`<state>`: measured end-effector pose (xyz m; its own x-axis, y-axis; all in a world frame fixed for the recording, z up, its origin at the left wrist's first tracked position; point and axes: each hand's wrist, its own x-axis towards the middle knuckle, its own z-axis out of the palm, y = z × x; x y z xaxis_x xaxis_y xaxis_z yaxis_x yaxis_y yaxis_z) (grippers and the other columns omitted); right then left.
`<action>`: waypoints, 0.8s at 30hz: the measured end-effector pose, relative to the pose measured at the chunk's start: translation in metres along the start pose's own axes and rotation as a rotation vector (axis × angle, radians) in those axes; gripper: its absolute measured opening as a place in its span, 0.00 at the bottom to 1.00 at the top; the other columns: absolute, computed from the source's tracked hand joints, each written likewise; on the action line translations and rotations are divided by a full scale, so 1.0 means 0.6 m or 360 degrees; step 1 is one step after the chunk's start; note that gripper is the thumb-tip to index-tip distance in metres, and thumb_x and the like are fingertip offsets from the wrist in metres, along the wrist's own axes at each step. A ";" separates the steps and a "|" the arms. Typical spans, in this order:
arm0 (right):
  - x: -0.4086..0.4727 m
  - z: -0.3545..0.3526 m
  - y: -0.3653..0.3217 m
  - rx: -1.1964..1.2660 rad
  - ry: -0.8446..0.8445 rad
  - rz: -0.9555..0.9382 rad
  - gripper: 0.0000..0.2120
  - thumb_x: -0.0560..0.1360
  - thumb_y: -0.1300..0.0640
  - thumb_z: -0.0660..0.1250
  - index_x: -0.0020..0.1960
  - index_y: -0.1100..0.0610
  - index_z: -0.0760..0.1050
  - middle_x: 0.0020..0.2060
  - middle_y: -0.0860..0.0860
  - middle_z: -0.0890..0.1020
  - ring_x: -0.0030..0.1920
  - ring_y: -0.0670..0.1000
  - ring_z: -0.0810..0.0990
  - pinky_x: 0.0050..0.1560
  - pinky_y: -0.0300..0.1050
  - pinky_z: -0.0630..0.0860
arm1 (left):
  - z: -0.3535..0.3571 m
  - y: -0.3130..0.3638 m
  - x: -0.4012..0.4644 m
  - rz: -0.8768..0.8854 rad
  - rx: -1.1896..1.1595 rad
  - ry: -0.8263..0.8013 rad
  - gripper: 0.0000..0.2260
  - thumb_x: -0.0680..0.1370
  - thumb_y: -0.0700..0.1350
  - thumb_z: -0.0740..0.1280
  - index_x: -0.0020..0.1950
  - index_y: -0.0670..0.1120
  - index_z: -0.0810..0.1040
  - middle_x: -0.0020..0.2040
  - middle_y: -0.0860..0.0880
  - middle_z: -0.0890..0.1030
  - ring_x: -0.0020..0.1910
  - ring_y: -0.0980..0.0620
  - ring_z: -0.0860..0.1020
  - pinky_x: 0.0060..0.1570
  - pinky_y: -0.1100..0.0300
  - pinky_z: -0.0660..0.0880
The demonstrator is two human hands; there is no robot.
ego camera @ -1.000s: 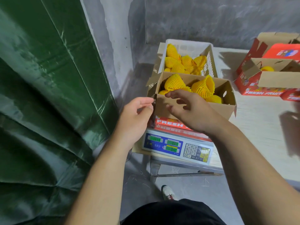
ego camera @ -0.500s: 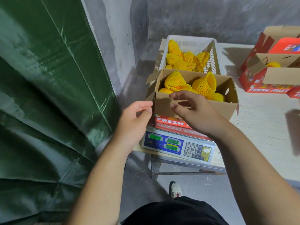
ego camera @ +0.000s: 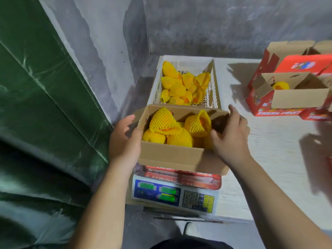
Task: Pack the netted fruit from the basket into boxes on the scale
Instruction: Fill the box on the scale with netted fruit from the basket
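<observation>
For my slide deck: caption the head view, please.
Both hands grip a fruit-filled box on the scale.

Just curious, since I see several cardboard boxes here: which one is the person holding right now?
The open box on the scale, full of netted fruit. The left hand and right hand hold its two ends; the red boxes at right are untouched.

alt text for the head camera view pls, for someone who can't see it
A person's left hand and right hand hold the two ends of an open cardboard box of yellow netted fruit on a digital scale. Behind it a white basket holds more netted fruit; red fruit boxes stand on the table to the right.
</observation>
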<state>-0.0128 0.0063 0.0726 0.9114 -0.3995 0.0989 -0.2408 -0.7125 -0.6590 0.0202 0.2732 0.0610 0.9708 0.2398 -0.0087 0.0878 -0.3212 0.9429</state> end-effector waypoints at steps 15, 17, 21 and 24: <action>0.017 0.023 0.029 -0.0003 0.0025 0.0087 0.37 0.79 0.54 0.69 0.81 0.46 0.53 0.76 0.52 0.70 0.66 0.59 0.78 0.54 0.51 0.77 | 0.009 -0.042 0.107 -0.0310 0.0484 -0.0819 0.10 0.87 0.49 0.61 0.58 0.62 0.80 0.54 0.59 0.85 0.57 0.54 0.81 0.57 0.52 0.77; 0.022 0.018 0.028 0.0122 -0.0020 0.0383 0.32 0.80 0.58 0.66 0.80 0.48 0.56 0.72 0.55 0.76 0.62 0.61 0.80 0.57 0.54 0.77 | 0.003 -0.043 0.121 -0.0322 0.0606 -0.0975 0.09 0.87 0.51 0.60 0.58 0.60 0.80 0.50 0.56 0.86 0.53 0.51 0.83 0.57 0.47 0.80; 0.051 -0.004 0.022 -0.0029 -0.0303 0.0682 0.11 0.82 0.59 0.61 0.62 0.57 0.76 0.56 0.58 0.82 0.53 0.59 0.81 0.54 0.57 0.81 | 0.000 -0.040 0.133 -0.0154 0.0826 -0.1010 0.12 0.86 0.55 0.58 0.53 0.56 0.80 0.44 0.50 0.85 0.45 0.47 0.84 0.50 0.42 0.82; 0.047 -0.024 0.012 -0.0152 -0.0328 0.0540 0.10 0.84 0.53 0.60 0.54 0.54 0.79 0.47 0.53 0.83 0.50 0.57 0.83 0.51 0.56 0.83 | -0.022 -0.044 0.121 -0.0016 0.0833 -0.0943 0.13 0.86 0.54 0.60 0.48 0.53 0.81 0.39 0.50 0.83 0.42 0.47 0.83 0.48 0.43 0.80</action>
<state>0.0062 -0.0181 0.0815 0.8205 -0.5041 -0.2697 -0.5602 -0.6146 -0.5554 0.0854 0.3110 0.0396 0.9138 -0.2356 -0.3309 0.0481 -0.7461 0.6641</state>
